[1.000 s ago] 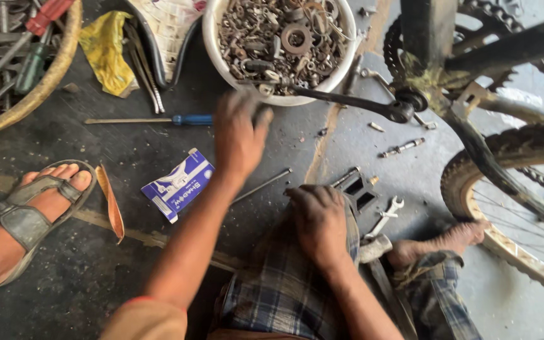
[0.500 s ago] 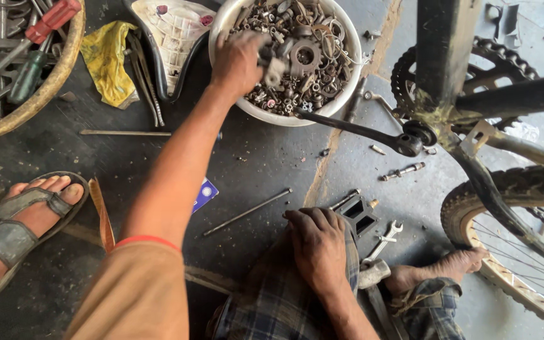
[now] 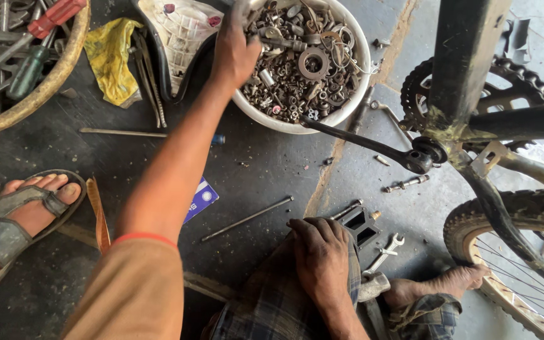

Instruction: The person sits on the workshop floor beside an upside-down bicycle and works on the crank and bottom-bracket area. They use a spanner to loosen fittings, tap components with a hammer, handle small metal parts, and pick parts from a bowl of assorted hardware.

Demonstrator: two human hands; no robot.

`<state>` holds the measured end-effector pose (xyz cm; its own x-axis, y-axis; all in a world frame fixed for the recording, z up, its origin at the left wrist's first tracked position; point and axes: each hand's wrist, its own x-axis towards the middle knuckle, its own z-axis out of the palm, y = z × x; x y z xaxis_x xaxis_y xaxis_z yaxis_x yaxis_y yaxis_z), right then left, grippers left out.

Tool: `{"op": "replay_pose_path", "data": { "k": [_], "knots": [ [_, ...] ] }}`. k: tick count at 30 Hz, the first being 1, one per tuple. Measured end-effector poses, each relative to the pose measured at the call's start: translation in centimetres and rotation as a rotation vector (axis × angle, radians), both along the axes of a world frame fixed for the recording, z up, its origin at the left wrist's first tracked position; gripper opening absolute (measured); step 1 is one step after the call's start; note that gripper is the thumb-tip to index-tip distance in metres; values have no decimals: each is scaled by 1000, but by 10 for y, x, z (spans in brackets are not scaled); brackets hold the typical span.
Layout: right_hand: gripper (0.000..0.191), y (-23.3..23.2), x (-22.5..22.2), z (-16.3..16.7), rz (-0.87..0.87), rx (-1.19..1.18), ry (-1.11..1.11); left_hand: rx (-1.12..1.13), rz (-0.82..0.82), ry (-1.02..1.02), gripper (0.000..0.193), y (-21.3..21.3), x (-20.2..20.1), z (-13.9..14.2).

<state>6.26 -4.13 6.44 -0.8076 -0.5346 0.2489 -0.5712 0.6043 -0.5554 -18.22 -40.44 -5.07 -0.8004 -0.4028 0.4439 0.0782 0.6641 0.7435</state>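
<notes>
A bicycle frame [image 3: 467,69] with its rear tyre [image 3: 511,220] fills the right side, its crank arm [image 3: 360,140] reaching under a white bowl [image 3: 355,94] heaped with nuts, washers and sprockets at top centre. The left hand [image 3: 234,53] rests on the bowl's near rim, fingers curled into the parts; whether it holds one I cannot tell. The right hand [image 3: 321,258] lies flat and empty on a checked cloth [image 3: 272,308] beside a black pedal [image 3: 360,225] and small spanner [image 3: 386,249].

Rusty metal parts [image 3: 297,69], white plastic bowl [image 3: 354,101]
</notes>
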Motion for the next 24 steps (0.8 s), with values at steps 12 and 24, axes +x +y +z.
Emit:
{"op": "replay_pose_path", "data": {
  "k": [12, 24],
  "knots": [
    [22, -3, 3, 1, -5, 30, 30, -546, -96, -249, 94, 24, 46, 38],
    [21, -4, 3, 2, -23, 46, 20, -106, -103, -63, 45, 0, 23, 29]
  ]
}}
